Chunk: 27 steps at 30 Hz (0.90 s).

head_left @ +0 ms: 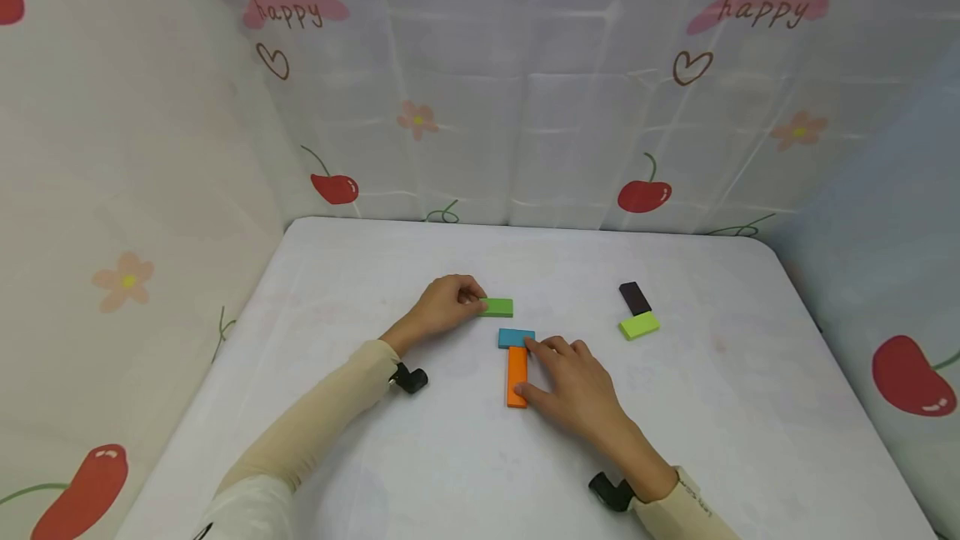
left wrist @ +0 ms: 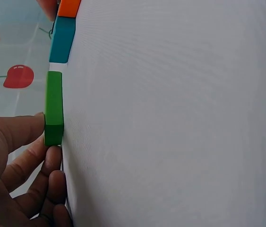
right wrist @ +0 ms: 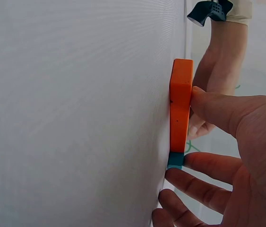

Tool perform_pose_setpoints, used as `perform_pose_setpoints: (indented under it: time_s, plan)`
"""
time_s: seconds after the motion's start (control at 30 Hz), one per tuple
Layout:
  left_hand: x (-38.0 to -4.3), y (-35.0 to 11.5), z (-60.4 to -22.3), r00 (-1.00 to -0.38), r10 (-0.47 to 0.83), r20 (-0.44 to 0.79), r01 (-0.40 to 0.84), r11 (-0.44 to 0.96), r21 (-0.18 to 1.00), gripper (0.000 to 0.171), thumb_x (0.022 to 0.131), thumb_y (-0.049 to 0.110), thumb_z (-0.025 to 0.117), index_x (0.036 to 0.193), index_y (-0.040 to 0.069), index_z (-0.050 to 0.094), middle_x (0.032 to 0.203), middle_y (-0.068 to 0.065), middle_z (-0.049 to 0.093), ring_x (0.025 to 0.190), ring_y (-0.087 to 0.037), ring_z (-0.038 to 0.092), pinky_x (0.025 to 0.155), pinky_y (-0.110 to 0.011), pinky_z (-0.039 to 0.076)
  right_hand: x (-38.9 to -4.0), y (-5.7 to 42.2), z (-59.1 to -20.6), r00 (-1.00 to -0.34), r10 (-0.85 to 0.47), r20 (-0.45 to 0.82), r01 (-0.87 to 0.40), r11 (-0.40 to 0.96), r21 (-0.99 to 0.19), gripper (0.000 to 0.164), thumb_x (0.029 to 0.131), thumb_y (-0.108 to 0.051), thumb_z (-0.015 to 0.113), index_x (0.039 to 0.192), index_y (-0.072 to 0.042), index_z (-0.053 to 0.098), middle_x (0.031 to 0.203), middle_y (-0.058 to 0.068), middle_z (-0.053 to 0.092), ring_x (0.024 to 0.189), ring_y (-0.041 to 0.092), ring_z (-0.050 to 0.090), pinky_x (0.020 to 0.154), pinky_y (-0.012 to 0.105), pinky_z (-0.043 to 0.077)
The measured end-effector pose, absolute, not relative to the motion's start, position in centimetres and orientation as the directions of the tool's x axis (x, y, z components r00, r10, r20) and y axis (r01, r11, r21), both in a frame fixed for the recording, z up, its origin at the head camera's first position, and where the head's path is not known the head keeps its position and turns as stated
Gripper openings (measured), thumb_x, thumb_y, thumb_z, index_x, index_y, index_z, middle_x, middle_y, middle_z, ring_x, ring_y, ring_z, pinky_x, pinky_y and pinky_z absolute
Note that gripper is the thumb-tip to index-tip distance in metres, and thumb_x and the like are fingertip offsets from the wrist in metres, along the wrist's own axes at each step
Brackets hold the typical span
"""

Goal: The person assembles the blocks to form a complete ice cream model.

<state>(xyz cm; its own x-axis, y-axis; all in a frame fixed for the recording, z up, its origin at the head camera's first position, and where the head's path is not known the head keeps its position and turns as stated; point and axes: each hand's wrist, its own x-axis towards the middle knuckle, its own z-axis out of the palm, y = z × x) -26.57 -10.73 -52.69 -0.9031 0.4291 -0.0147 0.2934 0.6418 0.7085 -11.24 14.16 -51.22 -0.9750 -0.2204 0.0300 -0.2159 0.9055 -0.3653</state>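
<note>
In the head view my left hand (head_left: 444,305) pinches the left end of a green block (head_left: 501,307) between thumb and fingers, low at the white table surface. The same green block (left wrist: 54,104) shows its long side in the left wrist view. Just below it lie a blue block (head_left: 513,338) and an orange block (head_left: 517,375), end to side in a T shape. My right hand (head_left: 579,386) rests its thumb on the orange block and its index fingertip on the blue one, its fingers spread and fairly straight. In the right wrist view the orange block (right wrist: 180,109) hides much of the blue block (right wrist: 175,160).
To the right on the white table (head_left: 712,407) lie a black block (head_left: 635,298) and a yellow-green block (head_left: 639,325), close together. A patterned curtain (head_left: 555,107) stands behind the table and along its sides.
</note>
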Motion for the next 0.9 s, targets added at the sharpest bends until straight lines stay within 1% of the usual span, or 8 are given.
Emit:
perform_pose_setpoints:
  time_s: [0.3,0.53,0.7,0.9]
  plan:
    - [-26.4,-10.1,-53.1,-0.891,0.454,-0.004,0.323,0.641,0.696,0.012,0.1,0.031,0.077,0.107,0.022,0.079,0.099,0.004,0.075,0.089,-0.013,0.063,0.083,-0.028,0.05,-11.3,14.2,-51.3,-0.973,-0.23,0.028,-0.224,0.904,-0.364,0.073,0.089,-0.054,0.084,0.151,-0.022,0.064,0.137,0.004,0.07,0.11,0.028,0.06,0.086,0.045,0.057]
    - [-26.0,-9.4,-52.9,-0.883,0.47,0.007,0.342,0.632,0.695,0.014,0.098,0.03,0.078,0.106,0.02,0.079,0.098,0.003,0.076,0.088,-0.012,0.062,0.082,-0.029,0.049,-11.4,14.2,-51.4,-0.971,-0.234,0.047,-0.235,0.903,-0.359,0.073,0.088,-0.053,0.085,0.151,-0.021,0.065,0.136,0.004,0.071,0.109,0.028,0.06,0.086,0.046,0.058]
    - [-25.8,-9.0,-52.9,-0.873,0.488,-0.001,0.359,0.644,0.676,0.013,0.099,0.032,0.078,0.106,0.021,0.079,0.098,0.005,0.076,0.088,-0.011,0.061,0.081,-0.027,0.047,-11.3,14.2,-51.3,-0.971,-0.237,0.046,-0.237,0.9,-0.365,0.073,0.088,-0.051,0.086,0.15,-0.019,0.065,0.135,0.005,0.071,0.108,0.028,0.06,0.084,0.045,0.057]
    - [-25.7,-8.6,-52.7,-0.868,0.497,0.004,0.372,0.643,0.67,0.012,0.099,0.032,0.078,0.104,0.022,0.079,0.097,0.006,0.076,0.09,-0.013,0.061,0.083,-0.028,0.047,-11.4,14.2,-51.2,-0.971,-0.236,0.047,-0.237,0.901,-0.363,0.073,0.088,-0.051,0.086,0.15,-0.02,0.065,0.135,0.005,0.071,0.11,0.029,0.061,0.086,0.046,0.058]
